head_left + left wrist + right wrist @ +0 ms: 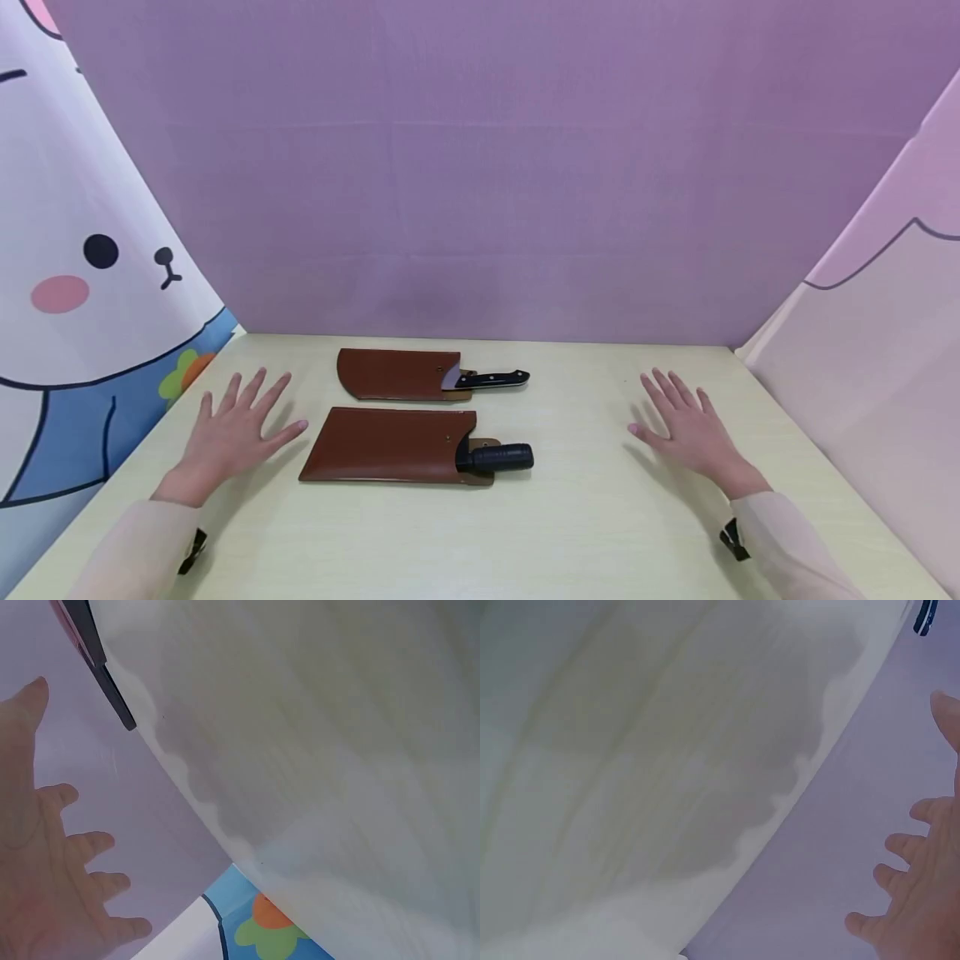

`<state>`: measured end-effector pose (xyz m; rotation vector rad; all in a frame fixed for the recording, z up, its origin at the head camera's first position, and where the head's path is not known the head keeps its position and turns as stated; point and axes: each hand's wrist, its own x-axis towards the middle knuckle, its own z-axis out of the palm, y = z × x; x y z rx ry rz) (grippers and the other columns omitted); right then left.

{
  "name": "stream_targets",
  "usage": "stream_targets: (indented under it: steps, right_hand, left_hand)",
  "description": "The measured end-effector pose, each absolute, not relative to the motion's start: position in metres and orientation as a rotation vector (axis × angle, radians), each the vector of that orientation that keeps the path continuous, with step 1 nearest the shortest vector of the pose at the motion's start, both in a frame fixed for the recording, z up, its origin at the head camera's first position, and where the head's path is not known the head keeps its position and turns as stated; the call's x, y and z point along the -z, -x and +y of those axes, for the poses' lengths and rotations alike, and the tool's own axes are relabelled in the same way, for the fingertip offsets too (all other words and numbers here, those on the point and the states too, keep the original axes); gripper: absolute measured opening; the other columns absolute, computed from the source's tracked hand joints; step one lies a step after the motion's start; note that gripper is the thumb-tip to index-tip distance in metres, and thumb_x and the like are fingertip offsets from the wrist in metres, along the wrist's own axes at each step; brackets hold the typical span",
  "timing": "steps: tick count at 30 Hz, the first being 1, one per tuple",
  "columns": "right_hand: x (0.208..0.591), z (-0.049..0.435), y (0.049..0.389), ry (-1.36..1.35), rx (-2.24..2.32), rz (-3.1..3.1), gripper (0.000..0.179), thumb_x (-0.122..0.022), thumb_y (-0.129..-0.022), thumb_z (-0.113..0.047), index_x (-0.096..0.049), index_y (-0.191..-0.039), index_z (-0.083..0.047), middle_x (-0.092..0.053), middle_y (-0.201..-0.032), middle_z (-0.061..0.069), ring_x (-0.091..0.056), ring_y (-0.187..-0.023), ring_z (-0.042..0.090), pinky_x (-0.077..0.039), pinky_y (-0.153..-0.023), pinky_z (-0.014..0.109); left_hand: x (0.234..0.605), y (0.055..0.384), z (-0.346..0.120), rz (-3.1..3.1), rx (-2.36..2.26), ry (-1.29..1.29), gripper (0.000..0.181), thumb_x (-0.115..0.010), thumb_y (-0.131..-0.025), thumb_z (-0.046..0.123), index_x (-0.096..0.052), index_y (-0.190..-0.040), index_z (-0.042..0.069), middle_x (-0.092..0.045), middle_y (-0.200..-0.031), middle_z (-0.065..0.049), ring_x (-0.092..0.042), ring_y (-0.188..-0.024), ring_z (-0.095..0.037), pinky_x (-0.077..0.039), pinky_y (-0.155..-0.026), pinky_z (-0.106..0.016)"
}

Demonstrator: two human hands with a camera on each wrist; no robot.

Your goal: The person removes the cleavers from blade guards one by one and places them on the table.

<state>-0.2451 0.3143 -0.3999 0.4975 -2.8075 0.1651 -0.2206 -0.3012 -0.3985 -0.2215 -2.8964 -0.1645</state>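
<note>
Two knives lie on the table in brown sheaths, handles toward the right. The farther knife [495, 380] has a slim black riveted handle, and a bit of its blade shows at the mouth of its round-ended sheath [397, 374]. Nearer to me, a knife with a thick black handle [501, 457] sits in a wider, slant-ended sheath [386, 446]. My left hand [234, 433] hovers left of the sheaths, fingers spread, holding nothing. Over the right side of the table is my right hand [692, 429], also spread and holding nothing. Both palms show in the wrist views.
The pale wood-look table [585, 533] meets a purple cloth backdrop [525, 183] at its far edge. A cartoon-printed cloth [112, 333] hangs at the left, and a pink and pale cloth [885, 358] at the right.
</note>
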Motion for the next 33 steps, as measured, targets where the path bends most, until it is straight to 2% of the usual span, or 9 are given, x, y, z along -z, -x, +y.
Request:
stream_targets:
  steps: [9,17,33]
  right_hand:
    - [0.402,0.306,0.245,-0.579,-0.043,-2.765,0.075,-0.055,-0.085,-0.051,-0.033,-0.141,-0.007,-0.032,-0.145,0.019,-0.027,-0.133,0.038,-0.018,-0.104,0.060]
    - [0.404,0.299,0.244,-0.662,-0.007,-2.680,0.071,-0.062,-0.082,-0.045,-0.042,-0.135,-0.003,-0.044,-0.136,0.019,-0.038,-0.126,0.039,-0.025,-0.100,0.059]
    - [0.406,0.288,0.245,-0.824,0.020,-2.554,0.067,-0.066,-0.078,-0.042,-0.049,-0.130,-0.003,-0.052,-0.129,0.015,-0.048,-0.117,0.035,-0.035,-0.095,0.053]
  left_hand:
    - [0.399,0.221,-0.294,-2.859,0.106,0.272,0.080,-0.052,-0.080,0.062,-0.030,-0.143,0.018,-0.030,-0.142,-0.026,-0.024,-0.126,-0.053,-0.010,-0.097,-0.072]
    - [0.399,0.221,-0.287,-2.826,0.036,0.344,0.075,-0.055,-0.079,0.060,-0.036,-0.139,0.019,-0.036,-0.139,-0.024,-0.029,-0.124,-0.051,-0.017,-0.096,-0.070]
    - [0.396,0.220,-0.270,-2.812,0.004,0.469,0.072,-0.057,-0.078,0.061,-0.045,-0.135,0.017,-0.045,-0.134,-0.019,-0.037,-0.123,-0.046,-0.026,-0.095,-0.067]
